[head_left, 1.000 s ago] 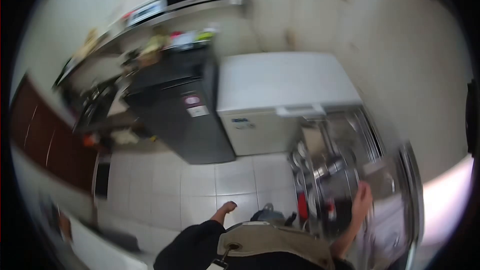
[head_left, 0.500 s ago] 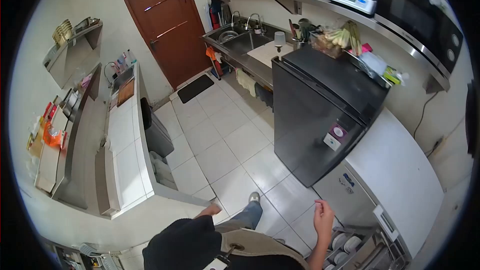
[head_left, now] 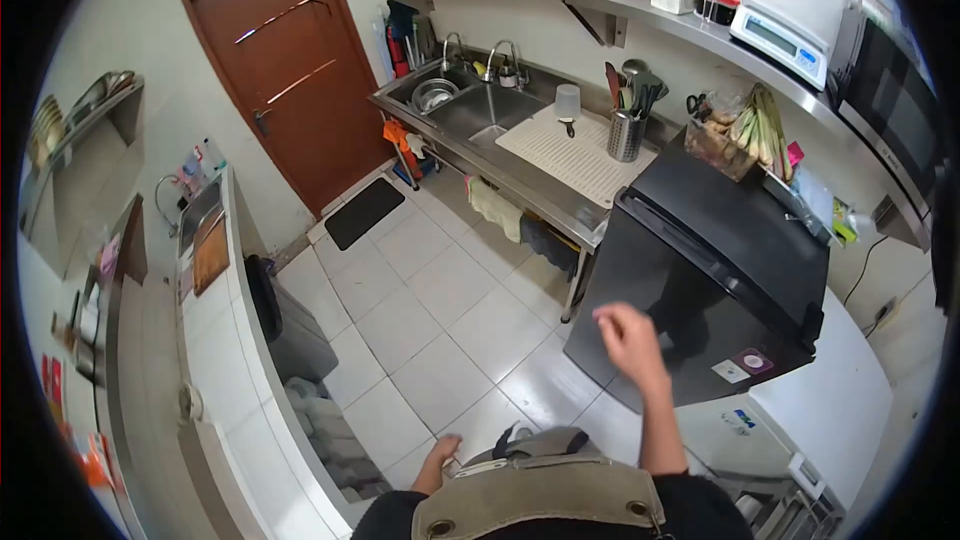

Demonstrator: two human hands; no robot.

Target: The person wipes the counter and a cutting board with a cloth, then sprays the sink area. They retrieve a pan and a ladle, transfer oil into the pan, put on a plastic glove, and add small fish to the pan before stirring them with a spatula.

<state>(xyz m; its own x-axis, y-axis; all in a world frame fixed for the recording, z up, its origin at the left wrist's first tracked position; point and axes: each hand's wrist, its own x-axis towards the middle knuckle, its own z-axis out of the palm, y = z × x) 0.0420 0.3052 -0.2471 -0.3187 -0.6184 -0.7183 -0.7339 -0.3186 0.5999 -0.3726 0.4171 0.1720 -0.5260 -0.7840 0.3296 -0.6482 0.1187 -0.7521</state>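
My right hand (head_left: 628, 342) is raised in front of the black refrigerator (head_left: 690, 290), apart from it. Its fingers bend loosely, with the thumb away from them and nothing held. Low beside my body, over the tiled floor, hangs my left hand (head_left: 442, 452). It looks loosely open, and no object shows in it. I wear a tan apron (head_left: 540, 505) over dark sleeves. The steel sink (head_left: 490, 110) and a ribbed drying mat (head_left: 560, 150) lie farther ahead, beyond reach of both hands.
Along the left runs a white tiled counter (head_left: 240, 360) with a wooden cutting board (head_left: 211, 255); a grey bin (head_left: 300, 330) stands beside it. A brown door (head_left: 285, 80) and black floor mat (head_left: 364, 213) are ahead. A scale (head_left: 780, 40) and microwave (head_left: 890, 90) sit on the right shelf.
My view has moved forward, so the sink and refrigerator look nearer. My right hand has swung up and forward, now in front of the refrigerator. My left hand appears slightly lower.
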